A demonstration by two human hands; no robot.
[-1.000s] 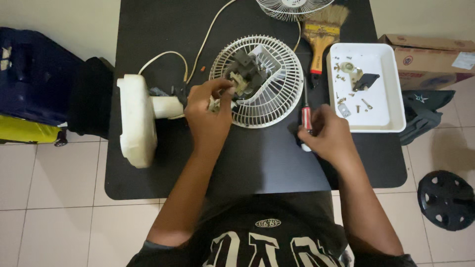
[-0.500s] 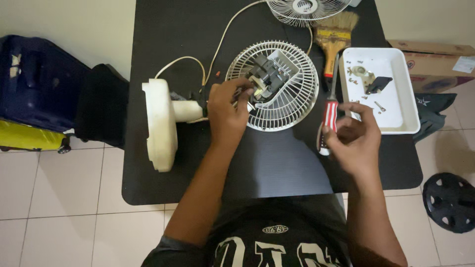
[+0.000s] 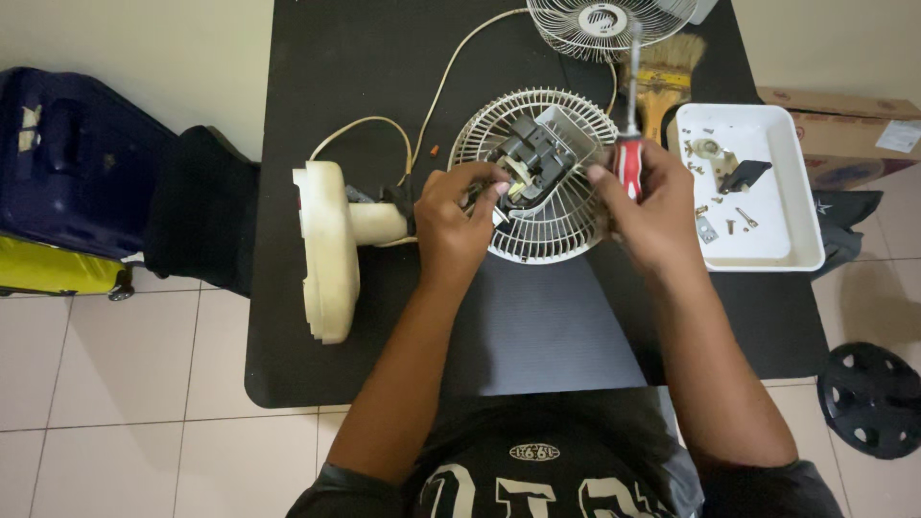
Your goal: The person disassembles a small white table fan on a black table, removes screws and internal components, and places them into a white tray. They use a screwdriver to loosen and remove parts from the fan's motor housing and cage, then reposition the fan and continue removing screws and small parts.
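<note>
A small cream fan lies on its side on the black table (image 3: 537, 326), its base (image 3: 326, 251) at the left and its white rear grille (image 3: 566, 206) at the middle. The grey motor block (image 3: 531, 153) sits bare inside the grille. My left hand (image 3: 456, 219) grips the fan at the neck, fingertips at the motor. My right hand (image 3: 650, 201) holds a red-handled screwdriver (image 3: 628, 153) upright, its shaft pointing away from me, right beside the grille's right edge.
A white tray (image 3: 801, 206) with screws and small parts sits at the right. A front grille (image 3: 600, 24) and a paintbrush (image 3: 664, 84) lie at the far edge. A blue and yellow bag (image 3: 67, 182) stands on the floor left, a black round part (image 3: 873, 398) right.
My right hand lifted the screwdriver off the table and carried it up to the grille's right edge. My left hand stayed at the motor. The camera view shifted.
</note>
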